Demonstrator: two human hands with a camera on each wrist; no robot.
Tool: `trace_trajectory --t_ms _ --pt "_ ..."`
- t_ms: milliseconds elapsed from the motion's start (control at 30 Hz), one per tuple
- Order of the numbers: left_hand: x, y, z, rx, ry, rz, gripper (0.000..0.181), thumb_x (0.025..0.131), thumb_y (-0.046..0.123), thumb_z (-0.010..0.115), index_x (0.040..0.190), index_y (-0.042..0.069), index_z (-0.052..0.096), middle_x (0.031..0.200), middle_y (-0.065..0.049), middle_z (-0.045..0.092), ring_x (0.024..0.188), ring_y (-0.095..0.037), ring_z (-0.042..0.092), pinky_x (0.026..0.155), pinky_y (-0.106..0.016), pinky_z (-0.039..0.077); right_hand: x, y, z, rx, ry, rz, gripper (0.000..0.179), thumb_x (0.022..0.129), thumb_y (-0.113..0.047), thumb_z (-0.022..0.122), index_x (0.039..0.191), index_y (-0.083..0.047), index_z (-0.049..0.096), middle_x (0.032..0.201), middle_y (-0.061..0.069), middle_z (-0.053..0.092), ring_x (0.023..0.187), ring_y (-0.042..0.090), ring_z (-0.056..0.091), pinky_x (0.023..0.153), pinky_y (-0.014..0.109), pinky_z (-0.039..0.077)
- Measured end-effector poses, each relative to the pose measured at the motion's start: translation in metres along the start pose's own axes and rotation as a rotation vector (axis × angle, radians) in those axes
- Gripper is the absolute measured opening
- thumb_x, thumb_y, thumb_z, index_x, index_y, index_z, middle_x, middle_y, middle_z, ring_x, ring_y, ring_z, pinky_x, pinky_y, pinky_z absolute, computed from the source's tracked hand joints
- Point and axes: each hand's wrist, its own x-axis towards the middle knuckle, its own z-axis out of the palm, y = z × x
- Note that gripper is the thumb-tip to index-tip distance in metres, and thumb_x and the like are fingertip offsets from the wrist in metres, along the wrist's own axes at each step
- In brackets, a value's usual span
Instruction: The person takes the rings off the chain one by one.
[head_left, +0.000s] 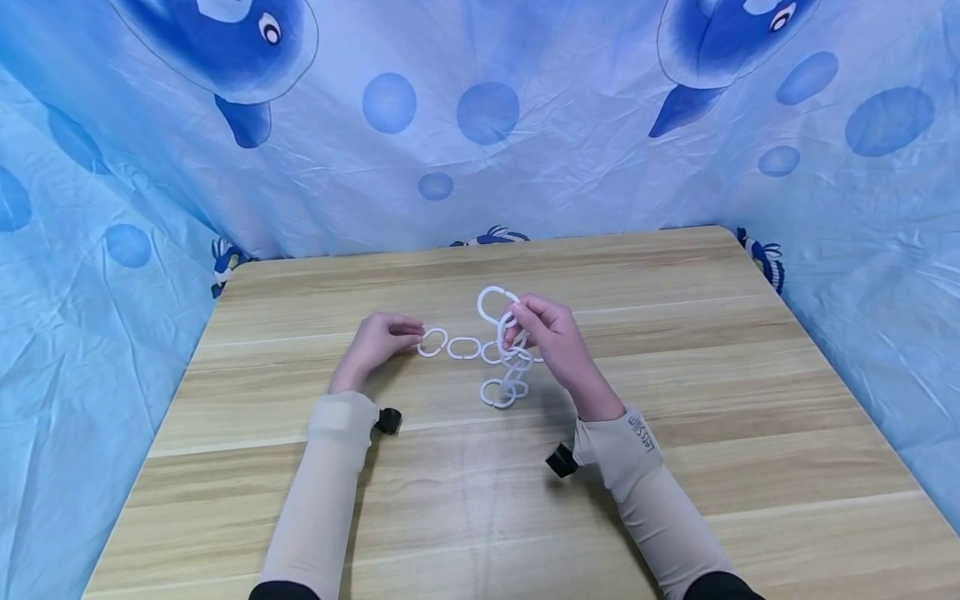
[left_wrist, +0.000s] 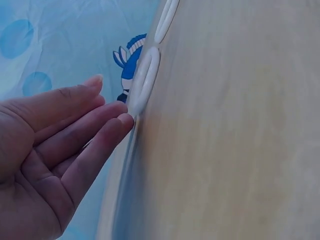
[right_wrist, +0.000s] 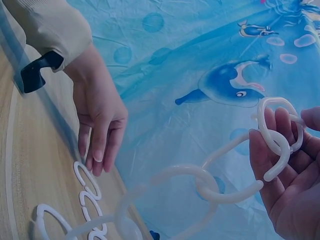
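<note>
Wood-grain table (head_left: 465,517), light brown with paler streaks. Blue plastic-looking backdrop (head_left: 570,192), creased, behind it and down both sides. Two blue sea-animal prints (head_left: 240,58) up top, both cut off by the head view's frame. Darker round spots (head_left: 488,112) scattered between and below. Blue-and-white striped prints (head_left: 767,262) peek out at both far corners and mid back edge.

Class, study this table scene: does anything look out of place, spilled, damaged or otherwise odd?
Nothing clearly stands out. Several white oval plastic links, lying on the pale wood-grain table and held in the right hand, show gaps resembling breaks; since these recur, they are probably by design.
</note>
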Motion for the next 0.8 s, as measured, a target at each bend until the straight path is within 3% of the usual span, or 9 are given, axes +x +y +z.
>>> trace_trajectory --t_ms 200,400,633,800 --pt "-0.004 0.004 -0.002 0.013 0.013 0.026 0.036 0.087 0.009 0.071 0.122 -0.001 0.064 0.118 -0.018 0.069 0.11 -0.028 0.067 0.083 -0.018 0.057 -0.001 -0.001 0.0 -0.001 0.001 -0.006 0.029 0.1 -0.014 0.046 0.09 0.011 0.058 0.068 -0.007 0.062 0.063 0.008 0.062 0.057 0.023 0.056" --pt "-0.009 0.014 -0.002 -0.07 0.012 0.034 0.038 0.087 0.012 0.072 0.124 0.003 0.064 0.125 -0.013 0.066 0.114 -0.021 0.065 0.09 -0.014 0.053 -0.001 -0.001 0.0 -0.007 -0.004 0.003 0.029 0.101 -0.015 0.046 0.092 0.011 0.058 0.068 -0.007 0.062 0.063 0.007 0.062 0.058 0.023 0.057" --pt "-0.015 0.028 0.0 -0.174 0.009 0.057 0.042 0.087 0.01 0.071 0.128 0.003 0.061 0.128 -0.013 0.064 0.105 -0.006 0.068 0.089 -0.014 0.053 -0.001 0.0 -0.001 -0.012 -0.005 0.016 0.03 0.101 -0.014 0.045 0.094 0.011 0.058 0.069 -0.007 0.062 0.063 0.007 0.062 0.06 0.023 0.057" --pt "-0.019 0.039 -0.001 -0.234 0.006 0.099 0.045 0.087 0.005 0.071 0.13 0.0 0.059 0.129 -0.016 0.063 0.11 -0.018 0.068 0.09 -0.015 0.053 -0.001 0.0 -0.001 -0.007 -0.003 0.029 0.03 0.101 -0.015 0.046 0.095 0.011 0.058 0.069 -0.007 0.062 0.063 0.007 0.063 0.06 0.023 0.057"
